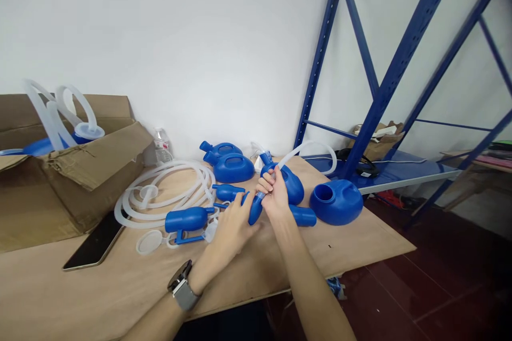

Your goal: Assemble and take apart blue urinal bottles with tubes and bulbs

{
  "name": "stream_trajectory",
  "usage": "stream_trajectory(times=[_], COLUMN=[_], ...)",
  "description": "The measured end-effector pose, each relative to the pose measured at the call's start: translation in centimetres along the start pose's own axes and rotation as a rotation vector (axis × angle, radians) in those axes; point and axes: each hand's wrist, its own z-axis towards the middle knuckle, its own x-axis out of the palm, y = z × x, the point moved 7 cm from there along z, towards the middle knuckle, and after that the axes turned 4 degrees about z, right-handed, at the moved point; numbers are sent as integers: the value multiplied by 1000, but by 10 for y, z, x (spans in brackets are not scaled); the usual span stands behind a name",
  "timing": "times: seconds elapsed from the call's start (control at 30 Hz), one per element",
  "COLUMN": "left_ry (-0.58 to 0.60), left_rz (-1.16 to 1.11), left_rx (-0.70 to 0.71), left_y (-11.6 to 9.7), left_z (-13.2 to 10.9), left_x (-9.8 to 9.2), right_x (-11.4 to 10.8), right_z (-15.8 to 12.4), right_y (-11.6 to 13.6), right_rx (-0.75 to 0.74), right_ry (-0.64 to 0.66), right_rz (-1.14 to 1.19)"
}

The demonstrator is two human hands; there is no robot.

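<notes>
My left hand (234,221) is closed round a blue plastic urinal mouthpiece (256,211), held above the table's front half. My right hand (275,194) grips a translucent white hose (310,145) close to its end, where it meets the mouthpiece's narrow neck. From there the hose loops up and to the right. Fingers hide part of the joint, so how far the hose sits on the neck cannot be told. Behind my right hand stands a blue urinal bottle (294,185). Another blue bottle (340,203) with an open mouth lies to the right.
Two blue bottles (234,168) stand near the wall. Coiled hose (168,170), a blue mouthpiece (186,219) and a clear cap (149,242) lie left. A phone (96,242) rests beside a cardboard box (96,170) of hoses. Blue shelf posts (384,96) rise at right.
</notes>
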Motion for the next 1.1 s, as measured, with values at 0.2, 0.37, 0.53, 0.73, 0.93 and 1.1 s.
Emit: stream_trajectory(times=[0.2,0.37,0.53,0.73,0.93,1.1], left_ry=[158,692,796,205,-80,-108], left_rz=[-146,-1058,-980,-102,327,499], left_rx=[-9,-156,-157,-86,127,194], left_y=[-4,10,43,57,62,106], left_z=[28,6,-48,-22,4,13], left_x=[-18,-9,-12,-28,-38,-46], right_x=[-5,-9,-20,-46,-77,-83], right_z=[20,46,57,61,62,53], right_y=[5,45,92,82,76,68], right_rx=[33,-20,-62,-59,-79,-102], right_ry=[-37,-72,-127,-295,-386,-317], right_rz=[19,61,21,-206,-478,-679])
